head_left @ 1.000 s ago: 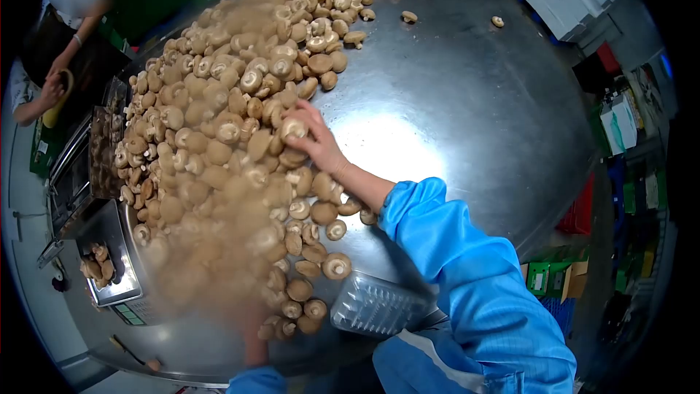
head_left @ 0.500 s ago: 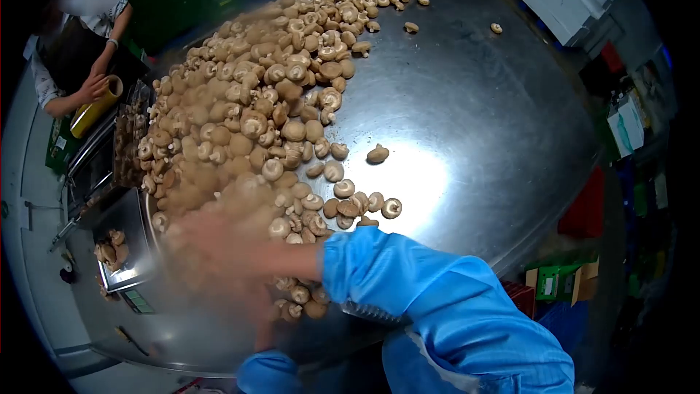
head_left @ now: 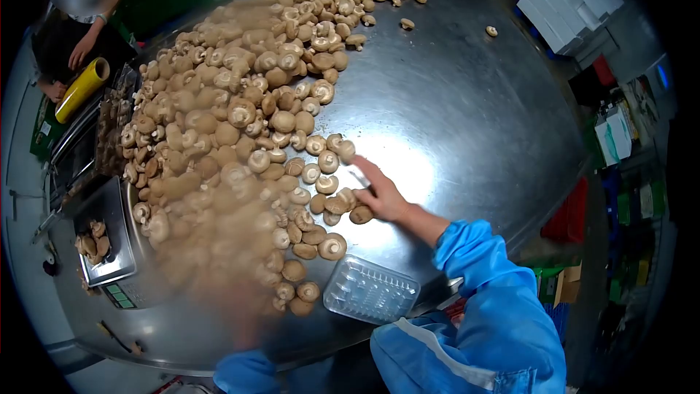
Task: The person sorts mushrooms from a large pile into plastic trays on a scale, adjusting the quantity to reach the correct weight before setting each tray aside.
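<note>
A large heap of brown-capped shiitake mushrooms (head_left: 240, 113) covers the left part of the metal table (head_left: 445, 102). At the heap's right edge, my right hand (head_left: 380, 193) reaches in with fingers and thumb apart, next to several loose mushrooms. Its fingertips are close to one mushroom (head_left: 345, 150); contact is hard to tell. My left hand (head_left: 230, 299) is a blur over the heap's near end, its fingers unreadable. Between my arms lies a clear plastic tray (head_left: 372, 289), with no mushrooms in it, near the table's front edge.
A scale (head_left: 109, 237) with a few mushroom pieces on its plate stands at the left. Beyond it, a person's hand (head_left: 82, 52) is near a yellow film roll (head_left: 82, 90). White boxes (head_left: 569, 4) and a red crate (head_left: 567, 211) stand right of the table.
My right hand has moved from the near heap to its right edge, uncovering the plastic tray. The lone mushroom there now sits against the others. The other person's hands have shifted around the roll.
</note>
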`<state>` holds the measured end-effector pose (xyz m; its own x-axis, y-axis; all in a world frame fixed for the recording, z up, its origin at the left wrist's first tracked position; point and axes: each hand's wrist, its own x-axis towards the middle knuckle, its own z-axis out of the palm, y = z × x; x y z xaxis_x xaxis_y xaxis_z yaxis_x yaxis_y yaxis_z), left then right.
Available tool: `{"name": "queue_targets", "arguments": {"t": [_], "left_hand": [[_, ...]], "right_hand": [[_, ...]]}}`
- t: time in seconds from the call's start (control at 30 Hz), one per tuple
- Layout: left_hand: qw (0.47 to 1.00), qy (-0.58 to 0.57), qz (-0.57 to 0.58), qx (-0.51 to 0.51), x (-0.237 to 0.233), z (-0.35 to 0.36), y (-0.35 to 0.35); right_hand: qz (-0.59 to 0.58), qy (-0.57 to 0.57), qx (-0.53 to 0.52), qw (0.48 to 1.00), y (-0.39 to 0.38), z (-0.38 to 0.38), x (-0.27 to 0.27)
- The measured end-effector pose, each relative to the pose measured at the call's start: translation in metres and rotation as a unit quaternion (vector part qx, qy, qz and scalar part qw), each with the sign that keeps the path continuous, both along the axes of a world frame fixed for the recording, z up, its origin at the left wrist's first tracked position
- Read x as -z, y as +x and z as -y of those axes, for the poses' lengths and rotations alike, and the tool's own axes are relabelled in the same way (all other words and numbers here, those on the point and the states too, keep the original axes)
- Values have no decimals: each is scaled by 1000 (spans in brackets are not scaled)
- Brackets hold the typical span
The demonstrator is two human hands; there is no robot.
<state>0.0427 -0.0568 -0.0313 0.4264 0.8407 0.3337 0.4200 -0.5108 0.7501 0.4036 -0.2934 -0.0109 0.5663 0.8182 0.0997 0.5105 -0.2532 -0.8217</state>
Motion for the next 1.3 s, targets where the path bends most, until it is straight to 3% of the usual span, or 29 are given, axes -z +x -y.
{"name": "queue_targets", "arguments": {"t": [0.07, 0.13, 0.2, 0.3, 0.4, 0.5, 0.6, 0.67, 0.73, 0.83, 0.87, 0.9, 1.07, 1.13, 1.2, 1.27, 1.3], "left_hand": [[1000, -21, 10, 10, 2, -2, -1], [999, -30, 9, 17, 6, -1, -6], [1000, -19, 6, 6, 13, -3, -7], [999, -51, 16, 8, 12, -4, -8], [985, -127, 106, 46, -8, 4, 7], [968, -186, 156, 68, -31, 16, 18], [982, -166, 91, 25, -22, 14, 11], [994, -98, 52, 20, -10, 8, 4], [997, -65, 36, 15, -4, 4, 1], [996, -76, 48, 8, 3, 3, -1], [995, -81, 54, 6, 5, 3, -2], [994, -87, 61, 4, 7, 2, -2], [992, -109, 62, -3, 0, 3, 3], [992, -115, 58, -10, 5, 1, -2], [994, -99, 44, -10, 18, -5, -11], [993, -105, 62, 3, 9, 2, -4], [992, -107, 69, 9, 3, 4, -1]], "right_hand": [[-138, 104, 8, 985, -39, -30, -10], [48, 76, -63, 994, -64, -58, -11], [-11, 169, -91, 981, -85, -93, -26], [106, 149, -70, 981, -113, -116, -48], [71, 195, -187, 960, -124, -123, -64], [160, 238, -246, 926, -112, -135, -62], [172, 231, -94, 953, -54, -132, -67], [148, 136, 118, 972, -17, -119, -54], [197, 43, 218, 955, 18, -103, -46], [125, -29, 148, 981, 10, -90, -17], [121, -57, 105, 985, -7, -89, -41], [211, -26, 51, 976, -20, -87, -35], [118, 182, -144, 965, -41, -93, -57], [145, 157, 32, 976, -20, -90, -58], [39, 104, 193, 975, 15, -95, -61], [141, -58, 210, 966, 56, -89, -32], [105, -100, 211, 967, 63, -89, -23]]}}
